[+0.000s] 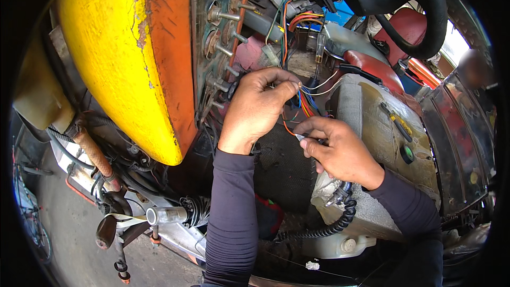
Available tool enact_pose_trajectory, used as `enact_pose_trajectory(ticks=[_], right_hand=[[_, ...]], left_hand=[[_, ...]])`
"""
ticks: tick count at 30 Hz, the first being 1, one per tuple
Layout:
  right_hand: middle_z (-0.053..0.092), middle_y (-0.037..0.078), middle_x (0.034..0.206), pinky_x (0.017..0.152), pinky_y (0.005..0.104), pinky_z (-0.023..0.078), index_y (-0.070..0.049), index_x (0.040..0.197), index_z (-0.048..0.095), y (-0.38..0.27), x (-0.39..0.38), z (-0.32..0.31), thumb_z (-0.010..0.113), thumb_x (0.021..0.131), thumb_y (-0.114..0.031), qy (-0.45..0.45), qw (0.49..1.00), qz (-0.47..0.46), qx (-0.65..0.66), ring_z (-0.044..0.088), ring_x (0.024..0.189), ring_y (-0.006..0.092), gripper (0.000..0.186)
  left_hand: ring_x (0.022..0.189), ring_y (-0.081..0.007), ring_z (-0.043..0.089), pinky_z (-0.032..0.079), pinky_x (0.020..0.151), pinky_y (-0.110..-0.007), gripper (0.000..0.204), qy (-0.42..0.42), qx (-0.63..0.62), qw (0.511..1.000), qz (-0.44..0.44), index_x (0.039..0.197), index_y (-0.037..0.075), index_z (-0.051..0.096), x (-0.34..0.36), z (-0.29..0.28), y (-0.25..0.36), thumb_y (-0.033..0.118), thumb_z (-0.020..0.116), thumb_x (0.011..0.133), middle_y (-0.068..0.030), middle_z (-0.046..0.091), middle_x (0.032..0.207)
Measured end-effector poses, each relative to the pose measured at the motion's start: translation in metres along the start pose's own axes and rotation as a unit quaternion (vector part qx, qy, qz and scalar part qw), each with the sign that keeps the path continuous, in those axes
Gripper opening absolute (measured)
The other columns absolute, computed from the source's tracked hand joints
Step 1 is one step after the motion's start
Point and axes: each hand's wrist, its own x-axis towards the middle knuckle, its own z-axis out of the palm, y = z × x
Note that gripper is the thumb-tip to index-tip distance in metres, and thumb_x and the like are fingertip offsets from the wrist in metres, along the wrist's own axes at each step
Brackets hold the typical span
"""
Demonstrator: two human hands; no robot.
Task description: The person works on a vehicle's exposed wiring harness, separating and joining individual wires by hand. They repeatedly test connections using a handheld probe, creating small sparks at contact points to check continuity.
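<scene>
My left hand [257, 103] is closed, thumb and fingertips pinched on the end of thin wires. White wires [325, 89] loop away to the right from that pinch. Just below hangs a bundle of blue, orange and red wires [306, 105]. My right hand [340, 151], lower and to the right, is closed around a small tool with a pale metal tip [300, 137]. That tip meets an orange wire [287, 127]. Most of the tool is hidden by my fingers, so its kind does not show.
Pliers with yellow-and-black handles [397, 122] and a green-centred tape roll [407, 153] lie on a worn, light-coloured cover [382, 143] at right. Toggle switches [223, 16] jut from a panel beside the yellow bodywork [106, 53]. A black steering wheel [438, 26] curves overhead. A coiled cable [319, 232] hangs below.
</scene>
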Motion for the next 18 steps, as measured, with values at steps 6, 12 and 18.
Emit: enact_pose_trajectory(ticks=[6,12,18], right_hand=[[0.07,0.009,0.083,0.05,0.0292,0.047,0.002,0.12,0.062,-0.018,-0.007,-0.002,0.063,0.101,-0.007,0.007,1.0,0.007,-0.004,0.057,0.052,0.0102,0.021],[0.071,0.01,0.085,0.042,0.0278,0.047,0.002,0.125,0.058,-0.035,0.002,-0.013,0.066,0.102,-0.01,0.029,0.999,0.006,0.015,0.061,0.053,0.011,0.027],[0.069,0.008,0.083,0.038,0.0256,0.046,0.006,0.12,0.063,-0.026,0.014,-0.012,0.066,0.102,-0.014,0.011,0.998,0.017,0.061,0.061,0.052,0.0109,0.028]], left_hand=[[0.068,-0.005,0.055,0.045,0.062,-0.022,0.019,0.003,0.003,1.0,-0.006,0.107,-0.002,0.076,-0.001,-0.001,0.003,0.011,0.067,0.097,-0.0003,0.071,0.087],[0.069,-0.0058,0.056,0.046,0.063,-0.023,0.019,0.006,0.004,1.0,0.021,0.108,-0.002,0.076,0.0,-0.003,-0.005,0.012,0.067,0.097,-0.0004,0.07,0.088],[0.068,-0.0057,0.055,0.045,0.063,-0.023,0.019,0.007,-0.006,1.0,-0.001,0.107,-0.002,0.076,0.0,0.0,0.001,0.011,0.067,0.097,-0.0002,0.069,0.087]])
